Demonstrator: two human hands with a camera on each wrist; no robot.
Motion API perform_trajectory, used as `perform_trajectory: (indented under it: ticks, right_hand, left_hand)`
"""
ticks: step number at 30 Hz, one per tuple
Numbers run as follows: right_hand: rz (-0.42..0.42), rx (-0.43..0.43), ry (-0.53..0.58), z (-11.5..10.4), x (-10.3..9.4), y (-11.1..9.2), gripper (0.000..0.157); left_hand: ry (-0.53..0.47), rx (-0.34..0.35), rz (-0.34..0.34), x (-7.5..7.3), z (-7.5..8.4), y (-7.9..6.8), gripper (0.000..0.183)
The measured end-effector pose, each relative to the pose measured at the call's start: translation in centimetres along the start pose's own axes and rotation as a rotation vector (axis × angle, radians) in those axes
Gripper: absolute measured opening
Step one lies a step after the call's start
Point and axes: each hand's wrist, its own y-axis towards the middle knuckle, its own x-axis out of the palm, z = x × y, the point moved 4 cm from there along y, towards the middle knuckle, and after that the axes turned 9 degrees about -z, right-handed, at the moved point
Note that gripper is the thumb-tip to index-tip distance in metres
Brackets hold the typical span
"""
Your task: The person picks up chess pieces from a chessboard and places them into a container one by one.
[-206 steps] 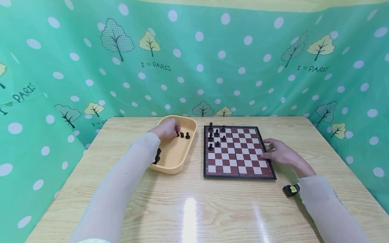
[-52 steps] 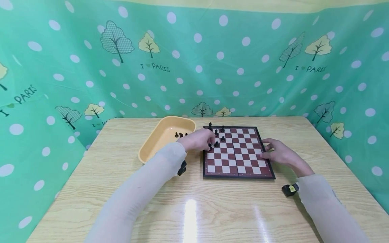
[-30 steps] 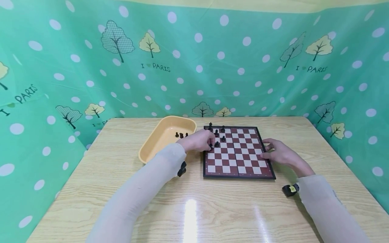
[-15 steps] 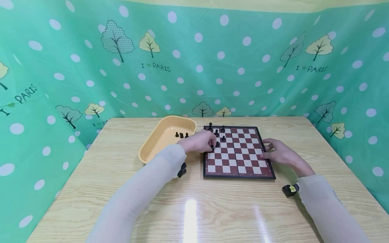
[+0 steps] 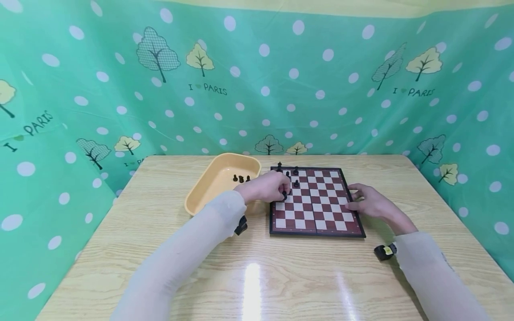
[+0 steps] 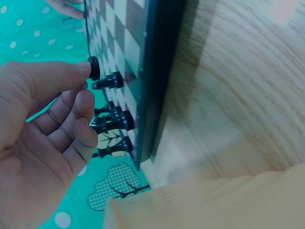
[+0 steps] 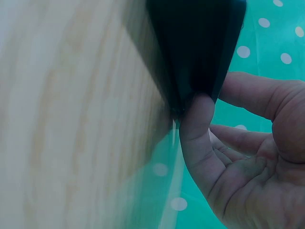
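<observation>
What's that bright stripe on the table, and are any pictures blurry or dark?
Head view: white glare on the wooden table; left wrist view: left hand fairly clear, the table's grain softer; right wrist view: the table's grain blurry, chessboard very dark, details hard to see.

Green dotted fabric (image 5: pixel 277 116) (tree-printed) hangs behind a wooden table (image 5: pixel 297 276).

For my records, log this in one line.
left hand: pinching black chess piece; right hand: holding chessboard; chessboard: black pieces standing; tray: more black pieces
</observation>
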Motion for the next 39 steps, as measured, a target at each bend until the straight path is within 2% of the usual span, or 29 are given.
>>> perform_trajectory:
  ticks: [9, 17, 26, 34, 39]
  right_hand:
    - [-0.009, 0.002, 0.039, 0.2, 0.1, 0.0, 0.071]
    - [-0.01, 0.001, 0.036, 0.1, 0.1, 0.0, 0.071]
    - [-0.013, 0.003, 0.037, 0.0, 0.0, 0.0, 0.071]
    - [-0.016, 0.018, 0.03, -0.1, 0.0, -0.1, 0.071]
    - [-0.018, 0.017, 0.038, 0.0, 0.1, 0.0, 0.071]
  left_hand:
    - [-0.009, 0.026, 0.008, -1.4, 0.8, -1.4, 0.017]
    - [0.009, 0.003, 0.025, -2.6, 0.3, -2.9, 0.014]
    - [-0.003, 0.002, 0.068, -3.8, -1.7, -4.8, 0.014]
    - [0.019, -0.052, 0.088, -4.7, -3.9, -6.1, 0.011]
    - [-0.017, -0.081, 0.11, -4.8, -5.7, -6.6, 0.012]
